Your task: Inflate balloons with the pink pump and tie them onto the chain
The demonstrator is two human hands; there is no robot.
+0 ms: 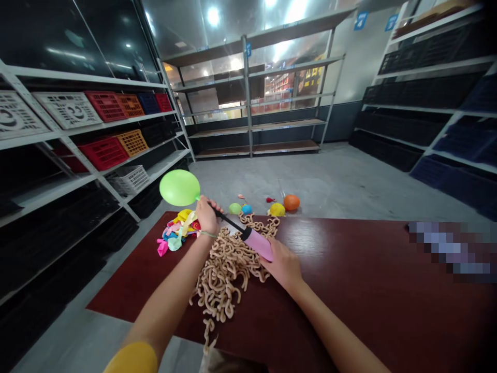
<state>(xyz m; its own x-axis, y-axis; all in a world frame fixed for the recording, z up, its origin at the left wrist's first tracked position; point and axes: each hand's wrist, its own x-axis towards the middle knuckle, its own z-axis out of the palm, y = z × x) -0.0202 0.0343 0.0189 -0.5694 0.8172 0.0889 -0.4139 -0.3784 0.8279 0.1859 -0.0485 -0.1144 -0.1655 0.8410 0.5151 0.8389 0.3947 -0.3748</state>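
Observation:
A green balloon (179, 187), partly inflated, sits at the tip of a hand pump (259, 244) with a pink barrel and a black rod. My left hand (208, 216) is closed around the balloon's neck and the pump's black end, hiding where they meet. Lower to the right, my right hand (285, 265) grips the pink barrel, which slants across the table. Beneath the pump lies a tangled heap of beige rope-like loops (223, 269). Left of my left wrist, several uninflated balloons (174, 239) in mixed colours are piled up.
The dark red table (349, 290) spans the foreground. Beyond its far edge, an orange balloon (291, 202), a yellow balloon (277, 209) and a blue balloon (247, 209) are on the floor. Shelves with crates (104, 153) stand left; metal racks (248, 103) stand behind.

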